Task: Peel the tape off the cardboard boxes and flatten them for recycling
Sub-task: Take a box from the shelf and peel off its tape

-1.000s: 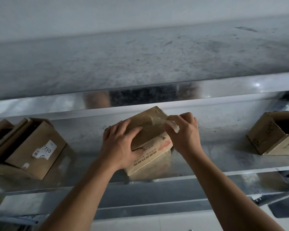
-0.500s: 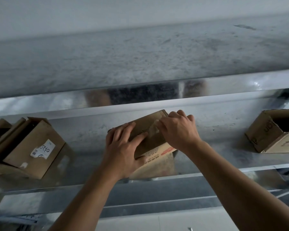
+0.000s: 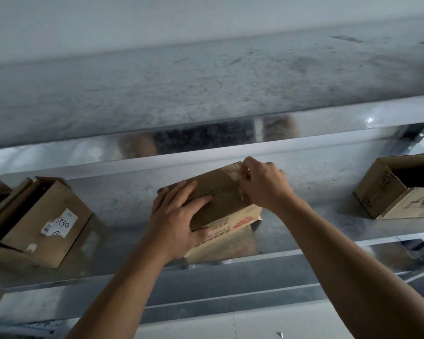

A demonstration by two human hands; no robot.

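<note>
A small brown cardboard box (image 3: 220, 199) with red print on its near side sits tilted on the metal shelf (image 3: 316, 226). My left hand (image 3: 179, 216) grips its left end, fingers over the top and thumb on the near side. My right hand (image 3: 262, 182) is at the box's far right corner, fingers curled and pinching a strip of clear tape (image 3: 241, 192) that runs across the top. The tape is hard to make out.
An open box with a white label (image 3: 47, 221) stands at the shelf's left, with flattened cardboard beside it. Another open box with black writing (image 3: 402, 189) stands at the right. The shelf's shiny upper rail (image 3: 206, 143) runs just behind my hands.
My right hand went from holding a lifted tape end above the box's right side to pinching at the far right corner. The box has turned slightly; my left hand has kept its grip.
</note>
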